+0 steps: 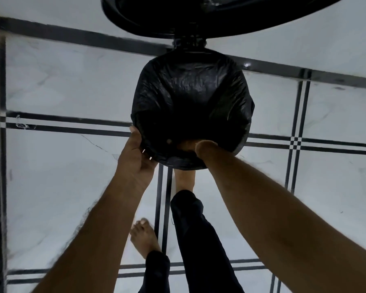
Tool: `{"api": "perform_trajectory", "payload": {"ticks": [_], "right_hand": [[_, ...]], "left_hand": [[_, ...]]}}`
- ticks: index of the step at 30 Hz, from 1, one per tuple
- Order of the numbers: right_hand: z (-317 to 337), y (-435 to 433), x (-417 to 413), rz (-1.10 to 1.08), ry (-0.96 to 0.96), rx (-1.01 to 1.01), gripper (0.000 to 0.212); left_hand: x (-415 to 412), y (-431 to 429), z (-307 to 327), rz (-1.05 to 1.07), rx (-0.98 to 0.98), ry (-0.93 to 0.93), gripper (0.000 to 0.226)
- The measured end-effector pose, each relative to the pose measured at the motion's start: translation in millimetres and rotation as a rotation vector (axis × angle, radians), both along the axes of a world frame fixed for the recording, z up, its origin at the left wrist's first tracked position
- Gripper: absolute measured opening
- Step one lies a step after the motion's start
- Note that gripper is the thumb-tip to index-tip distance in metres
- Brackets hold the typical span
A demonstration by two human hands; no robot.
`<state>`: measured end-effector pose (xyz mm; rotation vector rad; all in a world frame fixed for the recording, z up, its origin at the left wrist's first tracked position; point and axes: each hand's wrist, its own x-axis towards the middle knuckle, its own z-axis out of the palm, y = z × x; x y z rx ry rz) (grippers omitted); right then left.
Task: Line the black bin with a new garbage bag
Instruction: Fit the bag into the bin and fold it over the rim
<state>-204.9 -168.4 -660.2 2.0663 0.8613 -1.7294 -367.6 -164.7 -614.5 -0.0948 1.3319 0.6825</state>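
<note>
White marble-look floor tiles (pixel 57 180) with dark double stripes fill the view below me. Nearest are my two bare feet: the left foot (pixel 144 237) flat on a tile, the right foot (pixel 183 180) stretched forward under the bin's front edge, perhaps on a pedal, though I cannot see one.

Next come my hands at the near rim of the black bin (pixel 192 106). My left hand (pixel 135 153) wraps the outside of the near-left rim, fingers closed around the folded-over garbage bag (pixel 190 87) there. My right hand (pixel 195 145) reaches over the near rim with its fingers inside the opening; they are hidden in the dark, so I cannot tell whether they pinch plastic or only press it.

Beyond, the bag already covers the mouth, its crinkled skin draped down the far and side walls. At the top, the bin's lid (pixel 156 28) stands open on its hinge.

As I judge it, this is the last seating step. To do it well, I should hold the rim fold steady with the left hand, push the slack down with the right, then run the cuff evenly round the rim without tearing it.
</note>
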Motion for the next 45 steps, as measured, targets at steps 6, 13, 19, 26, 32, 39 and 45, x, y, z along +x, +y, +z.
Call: {"api": "perform_trajectory", "payload": {"ticks": [6, 13, 19, 26, 32, 39, 45], "right_hand": [[42, 46, 23, 0.168, 0.065, 0.389, 0.061], [24, 115, 49, 0.141, -0.053, 0.386, 0.07], [47, 57, 33, 0.274, -0.221, 0.517, 0.058], [42, -10, 49, 0.579, -0.371, 0.219, 0.069], [60, -8, 11, 0.285, -0.04, 0.388, 0.06], [67, -54, -17, 0.136, -0.141, 0.674, 0.054], [75, -105, 1, -0.681, -0.582, 0.921, 0.036]], "left_hand": [[3, 3, 7, -0.027, -0.011, 0.01, 0.047], [0, 0, -4, -0.027, 0.011, 0.013, 0.049], [3, 1, 1, 0.006, -0.023, 0.015, 0.038], [6, 3, 3, 0.018, -0.04, 0.022, 0.048], [6, 8, 7, 0.012, -0.063, 0.038, 0.053], [8, 6, 19, 0.005, -0.055, 0.039, 0.051], [4, -15, 26, 0.026, -0.182, -0.037, 0.048]]}}
